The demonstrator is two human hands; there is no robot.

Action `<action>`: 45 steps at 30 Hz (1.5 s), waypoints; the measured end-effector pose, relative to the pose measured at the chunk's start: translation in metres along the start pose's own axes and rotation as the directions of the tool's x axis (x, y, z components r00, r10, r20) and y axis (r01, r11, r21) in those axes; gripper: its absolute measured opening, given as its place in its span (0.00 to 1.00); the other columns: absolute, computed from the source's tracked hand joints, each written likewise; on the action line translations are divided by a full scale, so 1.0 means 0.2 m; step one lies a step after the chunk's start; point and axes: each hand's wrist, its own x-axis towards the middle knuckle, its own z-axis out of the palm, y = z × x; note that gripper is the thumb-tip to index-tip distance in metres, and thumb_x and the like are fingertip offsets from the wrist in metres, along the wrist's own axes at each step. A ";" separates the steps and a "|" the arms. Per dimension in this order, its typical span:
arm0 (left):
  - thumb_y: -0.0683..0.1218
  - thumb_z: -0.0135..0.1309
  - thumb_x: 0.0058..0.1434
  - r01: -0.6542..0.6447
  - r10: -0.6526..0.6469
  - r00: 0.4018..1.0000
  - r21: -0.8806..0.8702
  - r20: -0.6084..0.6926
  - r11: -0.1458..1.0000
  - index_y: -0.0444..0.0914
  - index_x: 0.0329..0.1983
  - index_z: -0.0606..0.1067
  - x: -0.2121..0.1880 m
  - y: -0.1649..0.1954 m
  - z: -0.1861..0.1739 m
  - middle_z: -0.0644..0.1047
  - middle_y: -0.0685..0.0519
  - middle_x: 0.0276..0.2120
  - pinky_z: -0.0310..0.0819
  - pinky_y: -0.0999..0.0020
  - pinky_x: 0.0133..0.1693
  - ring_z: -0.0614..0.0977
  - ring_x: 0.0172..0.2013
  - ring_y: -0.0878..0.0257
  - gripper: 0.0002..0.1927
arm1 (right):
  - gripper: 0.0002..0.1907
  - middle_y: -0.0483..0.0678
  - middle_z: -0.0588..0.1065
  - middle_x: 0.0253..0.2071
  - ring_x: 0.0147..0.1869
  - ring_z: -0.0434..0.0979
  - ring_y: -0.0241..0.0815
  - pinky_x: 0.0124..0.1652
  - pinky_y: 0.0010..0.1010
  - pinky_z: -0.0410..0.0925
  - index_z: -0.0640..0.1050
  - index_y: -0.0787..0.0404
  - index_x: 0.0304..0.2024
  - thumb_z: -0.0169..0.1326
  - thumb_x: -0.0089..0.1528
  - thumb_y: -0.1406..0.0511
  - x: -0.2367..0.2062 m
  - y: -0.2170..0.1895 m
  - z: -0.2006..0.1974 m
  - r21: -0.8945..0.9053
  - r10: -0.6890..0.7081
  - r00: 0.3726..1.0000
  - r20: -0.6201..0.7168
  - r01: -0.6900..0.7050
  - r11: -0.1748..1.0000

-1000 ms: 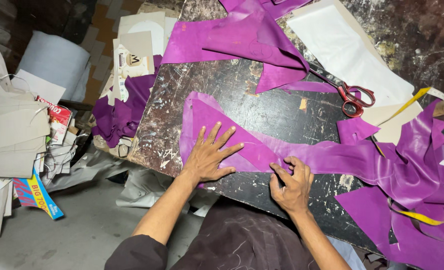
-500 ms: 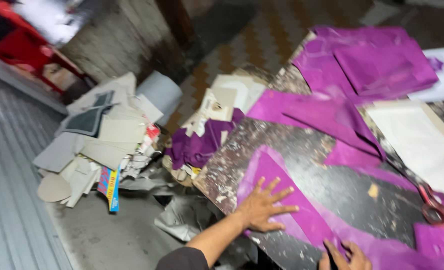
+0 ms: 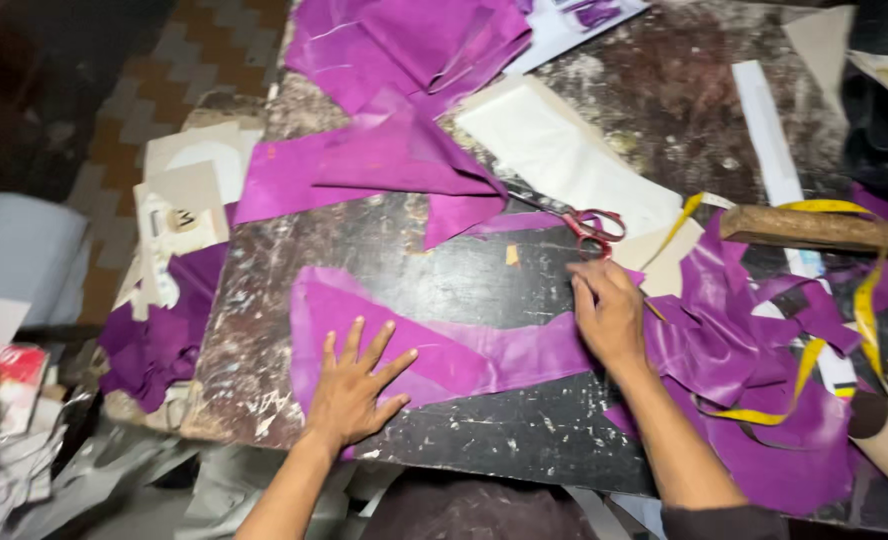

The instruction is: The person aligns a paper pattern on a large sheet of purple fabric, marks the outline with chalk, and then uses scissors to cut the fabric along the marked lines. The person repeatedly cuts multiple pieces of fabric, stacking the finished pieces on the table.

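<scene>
Left hand (image 3: 356,385) is laid flat, fingers spread, on the near-left end of the long purple leather piece (image 3: 444,345), as in the earlier frames. Right hand (image 3: 609,315) has been shifted from the piece's near edge to its far right end, just beside the red-handled scissors (image 3: 589,225); it rests palm down, fingers loosely curled, nothing visibly gripped. The piece lies smoothed across the dark worktable (image 3: 484,435), so flattening is judged nearly finished. Yellow tape measure (image 3: 779,410) trails over scraps at right.
</scene>
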 end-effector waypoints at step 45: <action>0.72 0.48 0.58 -0.332 0.351 0.931 -0.168 0.099 0.928 0.54 0.76 0.55 -0.02 -0.27 0.16 0.45 0.52 0.77 0.27 0.19 0.62 0.39 0.74 0.39 0.44 | 0.25 0.42 0.66 0.22 0.25 0.66 0.35 0.28 0.26 0.62 0.71 0.59 0.29 0.46 0.66 0.46 -1.54 -1.15 0.88 0.829 0.695 0.483 0.533 -0.462 -0.314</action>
